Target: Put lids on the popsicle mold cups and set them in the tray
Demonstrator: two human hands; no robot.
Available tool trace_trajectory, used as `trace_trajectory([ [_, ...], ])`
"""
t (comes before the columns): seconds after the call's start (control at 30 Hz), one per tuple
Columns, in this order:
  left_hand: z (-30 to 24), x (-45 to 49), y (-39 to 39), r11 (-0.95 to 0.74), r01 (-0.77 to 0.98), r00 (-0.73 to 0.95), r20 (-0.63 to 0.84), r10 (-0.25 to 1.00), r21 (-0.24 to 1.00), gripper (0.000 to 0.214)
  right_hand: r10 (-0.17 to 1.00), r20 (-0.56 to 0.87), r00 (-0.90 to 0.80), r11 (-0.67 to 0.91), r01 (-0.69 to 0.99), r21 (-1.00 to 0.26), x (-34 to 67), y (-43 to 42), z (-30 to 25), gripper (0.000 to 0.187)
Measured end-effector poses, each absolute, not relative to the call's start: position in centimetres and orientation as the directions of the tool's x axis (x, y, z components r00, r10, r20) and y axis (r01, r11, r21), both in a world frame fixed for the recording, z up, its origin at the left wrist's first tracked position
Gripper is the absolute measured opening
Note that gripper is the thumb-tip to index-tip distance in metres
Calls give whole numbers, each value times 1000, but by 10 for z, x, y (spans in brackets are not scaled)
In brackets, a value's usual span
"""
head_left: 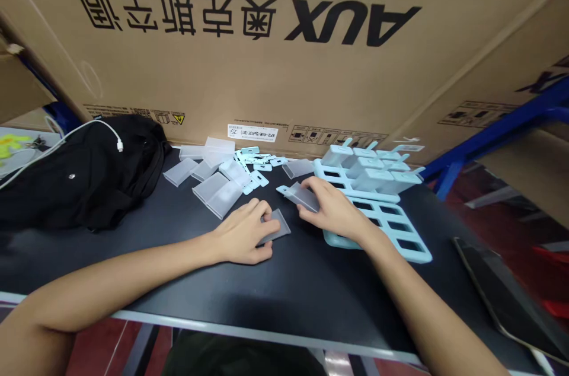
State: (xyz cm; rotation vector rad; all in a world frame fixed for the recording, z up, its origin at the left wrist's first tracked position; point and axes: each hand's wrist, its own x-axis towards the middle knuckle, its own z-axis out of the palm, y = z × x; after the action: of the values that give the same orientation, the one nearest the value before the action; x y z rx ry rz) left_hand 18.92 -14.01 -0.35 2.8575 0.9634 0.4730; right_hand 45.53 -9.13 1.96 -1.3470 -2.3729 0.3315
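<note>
My left hand [249, 230] is closed on a flat translucent plastic sleeve [280, 226], low over the black table. To its right, my right hand [331, 204] grips a second translucent sleeve [302, 197] between thumb and fingers. A light blue stick [282, 190] pokes out of that sleeve's left end. Just beyond my right hand stands a light blue ice-pop mould frame [411, 248] with rows of slots. Several capped blue pieces [373, 179] with upright sticks fill its far part; nearer slots show dark openings.
Loose translucent sleeves [217, 192] and a heap of small blue sticks [255, 168] lie left of centre. A black bag [128, 168] with a white cable [84, 126] is at the left. A dark phone [511, 299] rests at the right edge. Large cardboard boxes [222, 79] wall the back.
</note>
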Motion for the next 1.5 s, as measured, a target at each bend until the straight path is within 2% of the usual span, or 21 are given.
trace_trajectory([
  [0.13,-4,190,-140,-756,635,705,280,652,162,14,895,95,-436,433,796,-423,462,-101,34,34],
  [0.23,-6,190,-139,-738,660,682,297,668,144,12,883,51,-466,449,809,-380,466,-104,33,45],
  [0.43,-9,191,-138,-688,708,614,344,711,160,15,825,146,-546,565,791,-236,452,-92,17,43],
  [0.63,-8,193,-139,-657,730,572,360,737,186,21,769,71,-635,637,754,-162,439,-91,13,49],
  [0.8,-8,193,-141,-651,739,570,354,741,173,31,723,97,-684,690,712,-126,441,-100,15,47],
  [0.9,-9,193,-141,-655,740,579,352,735,149,35,745,105,-658,666,741,-85,437,-98,13,52],
  [1.03,-11,193,-140,-660,742,589,357,725,118,40,795,21,-606,607,794,-36,434,-94,13,51],
  [1.17,-13,192,-140,-658,746,590,357,724,103,43,784,20,-621,621,783,-25,434,-97,16,51],
  [1.3,-14,192,-139,-660,746,594,356,722,94,43,734,68,-676,679,733,-40,431,-94,15,61],
  [1.5,-14,192,-138,-669,736,602,353,717,103,39,685,76,-725,724,665,-183,430,-79,6,78],
])
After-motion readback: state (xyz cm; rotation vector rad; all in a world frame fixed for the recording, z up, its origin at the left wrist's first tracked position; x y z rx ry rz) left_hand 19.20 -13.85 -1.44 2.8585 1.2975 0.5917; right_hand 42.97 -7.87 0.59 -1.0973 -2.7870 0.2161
